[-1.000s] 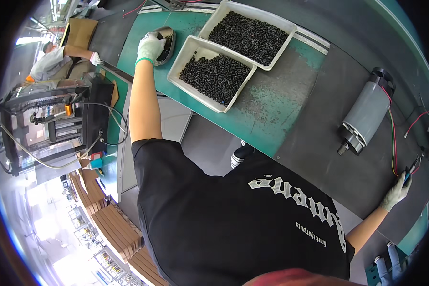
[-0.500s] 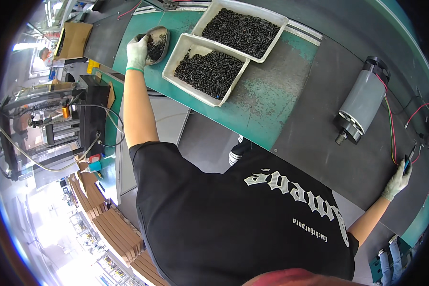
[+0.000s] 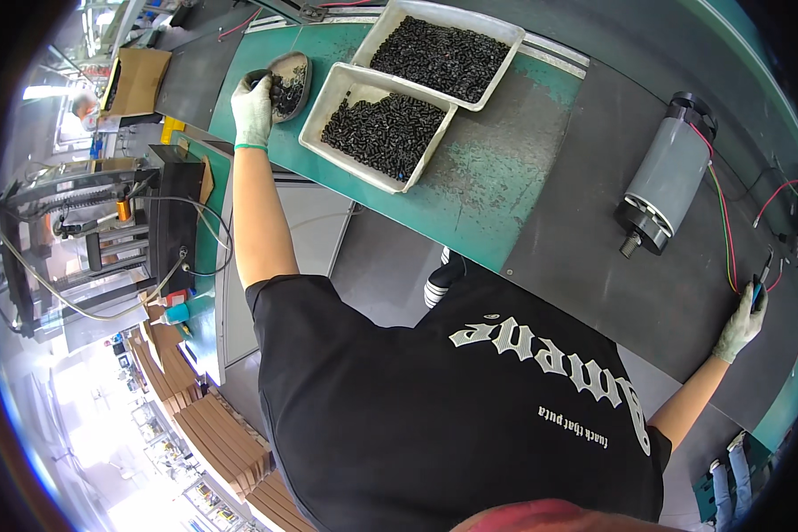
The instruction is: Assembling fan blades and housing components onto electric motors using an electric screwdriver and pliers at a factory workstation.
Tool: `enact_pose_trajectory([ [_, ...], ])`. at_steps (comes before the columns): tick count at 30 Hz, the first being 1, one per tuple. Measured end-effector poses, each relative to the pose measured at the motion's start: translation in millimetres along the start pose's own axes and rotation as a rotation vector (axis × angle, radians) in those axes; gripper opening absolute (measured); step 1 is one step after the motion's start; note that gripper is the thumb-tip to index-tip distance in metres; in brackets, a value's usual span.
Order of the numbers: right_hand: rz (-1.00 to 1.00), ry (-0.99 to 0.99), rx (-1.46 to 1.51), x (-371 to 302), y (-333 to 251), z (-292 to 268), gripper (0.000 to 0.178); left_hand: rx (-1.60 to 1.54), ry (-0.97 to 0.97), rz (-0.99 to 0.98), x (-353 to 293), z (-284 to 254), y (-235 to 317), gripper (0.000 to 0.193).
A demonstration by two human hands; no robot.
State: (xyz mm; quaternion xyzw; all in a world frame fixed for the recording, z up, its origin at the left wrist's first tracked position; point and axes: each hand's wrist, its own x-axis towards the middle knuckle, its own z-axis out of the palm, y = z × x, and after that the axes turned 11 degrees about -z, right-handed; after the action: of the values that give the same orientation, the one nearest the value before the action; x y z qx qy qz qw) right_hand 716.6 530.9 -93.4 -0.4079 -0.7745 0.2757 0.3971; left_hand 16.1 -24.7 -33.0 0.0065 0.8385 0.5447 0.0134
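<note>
My left hand (image 3: 251, 113), in a white glove with dark fingertips, is at the left side of a small oval tray (image 3: 303, 60). Its fingers are curled together by the small black parts (image 3: 285, 96) inside; whatever they pinch is too small to make out. Far to the right, my gloved right hand (image 3: 739, 328) is closed around a hand tool (image 3: 759, 293) with a blue-and-black handle and a slim metal tip. Red and green wires (image 3: 728, 239) run from a grey cylindrical motor (image 3: 668, 177) down towards this tool.
Two white bins (image 3: 308, 135) (image 3: 516, 40) of small black cylindrical parts stand beside the oval tray on the green bench (image 3: 496, 199). An open cardboard box (image 3: 144, 80) sits at the far left. Below it is a black machine frame (image 3: 176, 199) with cables.
My left hand has drawn slightly back and left, out of the oval tray's middle to its edge. The right hand keeps its hold on the tool; the whole view has shifted a little.
</note>
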Motion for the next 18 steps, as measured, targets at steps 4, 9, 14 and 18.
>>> enact_pose_trajectory([
  [4, -0.021, -0.014, -0.013, -0.3, -4.8, 1.4, 0.037, -0.160, -0.076, -0.054, 2.0, 0.9, -1.4, 0.016],
  [9, -0.016, -0.010, 0.011, -2.2, -8.7, 2.5, 0.035, -0.305, -0.217, -0.138, 1.7, 4.7, 3.8, 0.019],
  [14, -0.021, -0.030, -0.102, -0.4, -16.7, 3.8, 0.034, 0.817, -0.002, 0.488, 1.2, 10.8, 23.0, 0.022],
  [18, -0.021, -0.013, -0.067, -0.3, -11.2, 3.0, 0.035, 1.229, 0.018, 0.479, 8.5, 9.6, 35.3, 0.023],
])
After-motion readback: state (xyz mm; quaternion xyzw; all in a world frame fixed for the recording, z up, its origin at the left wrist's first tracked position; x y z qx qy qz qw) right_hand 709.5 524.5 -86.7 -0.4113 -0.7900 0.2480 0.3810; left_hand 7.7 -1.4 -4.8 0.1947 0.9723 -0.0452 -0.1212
